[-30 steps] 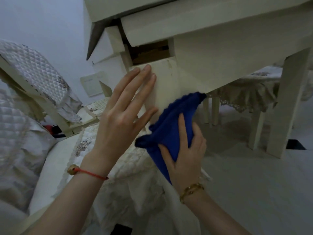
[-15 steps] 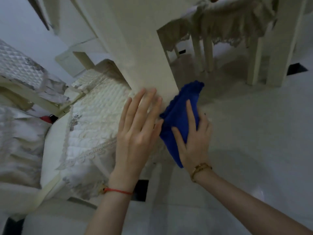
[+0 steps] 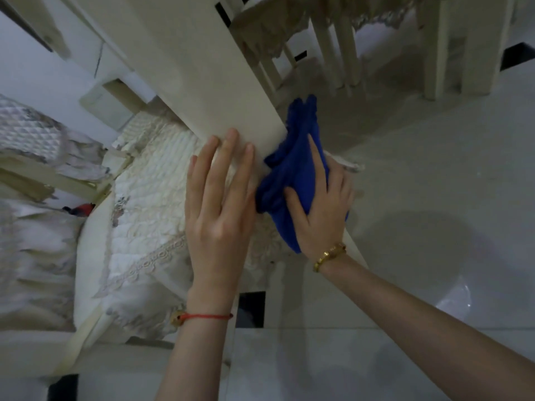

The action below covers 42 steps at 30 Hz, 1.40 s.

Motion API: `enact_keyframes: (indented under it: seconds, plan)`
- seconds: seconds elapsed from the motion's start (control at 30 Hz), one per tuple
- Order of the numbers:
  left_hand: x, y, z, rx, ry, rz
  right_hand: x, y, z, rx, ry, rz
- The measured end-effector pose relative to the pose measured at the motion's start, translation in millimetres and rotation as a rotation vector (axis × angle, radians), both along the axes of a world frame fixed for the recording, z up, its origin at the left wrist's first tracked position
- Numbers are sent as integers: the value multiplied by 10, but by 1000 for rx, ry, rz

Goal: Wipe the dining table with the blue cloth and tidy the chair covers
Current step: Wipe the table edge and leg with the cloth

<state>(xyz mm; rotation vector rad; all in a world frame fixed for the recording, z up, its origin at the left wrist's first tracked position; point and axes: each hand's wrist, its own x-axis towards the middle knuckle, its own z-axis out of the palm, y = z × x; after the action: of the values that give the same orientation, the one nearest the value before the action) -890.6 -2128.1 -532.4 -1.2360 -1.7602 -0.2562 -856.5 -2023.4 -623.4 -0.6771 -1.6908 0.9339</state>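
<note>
**Q:** From left to right, what does the view show, and which step is in hand?

**A:** Far to the left of my hands stands a chair whose quilted chair cover lies on its seat, the lace border hanging rumpled at the near edge. My left hand comes next: released, fingers straight and together, palm flat against the pale leg of the bench, bracing it and grasping nothing. Just to its right, my right hand is pressed around the blue cloth, fingers spread over the bunched fabric, which it holds against the right-hand edge of the same leg. The cloth rises a little past my fingertips. Beyond my right hand lies the tiled floor; above it, further chairs with fringed covers.

**Q:** How far along is the task?

**A:** I judge it to be mid-course. The wiping is at the leg, low down near the floor. The bench top is out of view, so I cannot tell whether it has been wiped. The cover to my left looks untidied; its skirt is creased and uneven. The covers in the distance are too small to judge. Left to do, as I read it: finishing this leg, any others, then straightening the covers.
</note>
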Motion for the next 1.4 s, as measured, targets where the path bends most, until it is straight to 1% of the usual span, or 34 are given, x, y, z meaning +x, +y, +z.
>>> enact_keyframes:
  seconds: [0.07,0.13,0.17,0.23,0.33,0.4,0.43,0.5,0.6,0.67,0.73,0.87,0.93,0.97,1.03,1.13,1.2,1.27,1.3,1.33,1.4]
  plan:
    - [14,3,-2,-12,-12,-9,131,6,-414,-20,-79,75]
    - [30,9,-34,-9,-28,-2,274,-36,-813,-111,-181,106]
    - [36,11,-52,-3,-32,3,306,-68,-912,-155,-204,103]
    - [42,20,-67,10,-26,14,274,-99,-790,-170,-203,67]
    - [36,23,-52,3,-14,9,86,-78,-212,-76,-107,-28]
    - [22,10,-22,5,-5,-1,-4,-38,26,-41,-38,-20]
    - [12,3,-8,1,-5,-6,-9,-16,17,-28,-21,12]
    - [4,-6,4,-17,-15,-8,46,21,-303,-22,-38,89]
    - [23,-2,-36,-17,-37,1,263,18,-1066,-149,-219,158]
    - [46,7,-69,-3,-42,19,379,-22,-1296,-182,-309,158]
    - [64,23,-87,4,-40,34,375,-59,-1150,-143,-297,113]
    - [146,-4,-181,-22,-54,10,285,-132,-510,-101,-117,10]
    - [186,-28,-287,-66,-86,-12,323,-193,-429,-124,-41,17]
    - [204,-40,-353,-91,-100,-22,353,-234,-470,-155,-26,27]
    - [230,-53,-499,-147,-119,-35,389,-301,-692,-247,-69,24]
    - [243,-58,-687,-230,-151,-25,363,-370,-1152,-561,-127,18]
    - [222,-57,-763,-263,-167,-5,371,-354,-1406,-684,-222,0]
    - [196,-48,-793,-274,-172,8,384,-333,-1649,-752,-360,-2]
    - [187,-42,-799,-268,-170,10,380,-338,-1734,-792,-384,-5]
    - [182,-35,-804,-257,-168,10,377,-353,-1738,-814,-361,-14]
    - [179,-27,-821,-238,-161,10,327,-397,-1600,-776,-287,-50]
